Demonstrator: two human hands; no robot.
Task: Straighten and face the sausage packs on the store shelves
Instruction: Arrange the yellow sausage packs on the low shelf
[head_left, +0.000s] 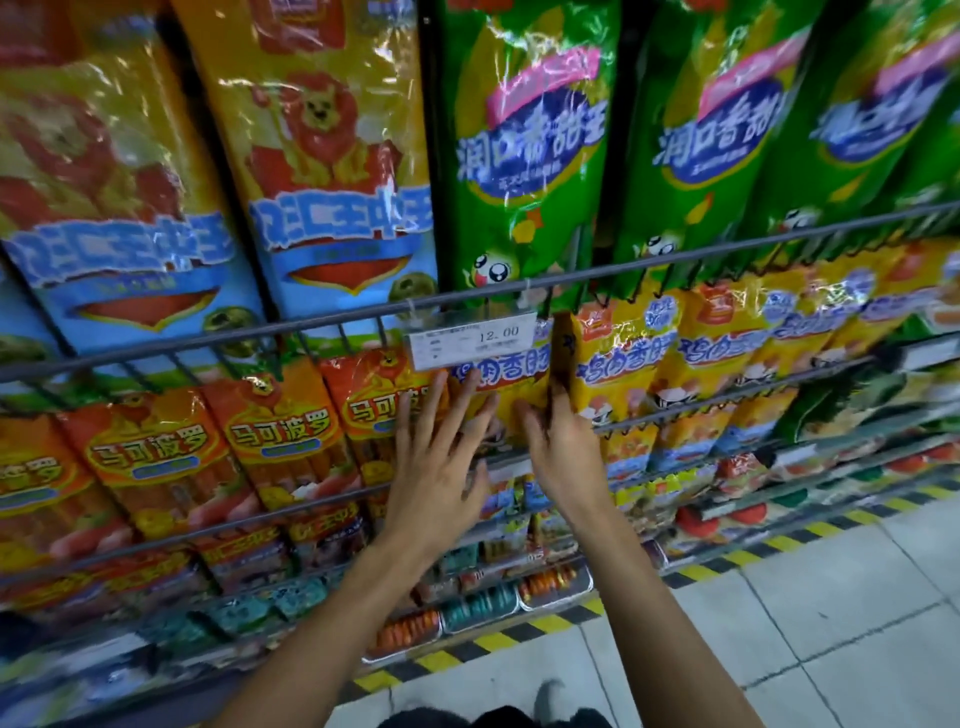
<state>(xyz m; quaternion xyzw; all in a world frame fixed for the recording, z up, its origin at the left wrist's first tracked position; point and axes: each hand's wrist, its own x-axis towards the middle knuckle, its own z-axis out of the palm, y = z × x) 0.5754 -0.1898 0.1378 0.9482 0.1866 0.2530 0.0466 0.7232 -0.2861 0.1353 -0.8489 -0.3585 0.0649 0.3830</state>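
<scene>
Pressing flat-fingered, your left hand (441, 441) and right hand (558, 441) are squaring the yellow sausage pack (511, 387) at frame centre, gripping nothing; keep its face level.

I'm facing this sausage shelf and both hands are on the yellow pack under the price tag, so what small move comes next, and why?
Probably square the yellow pack upright between both hands. The left hand lies flat on its front, the right hand has fingers at its right edge, and a dark gap separates it from the next pack.
</scene>
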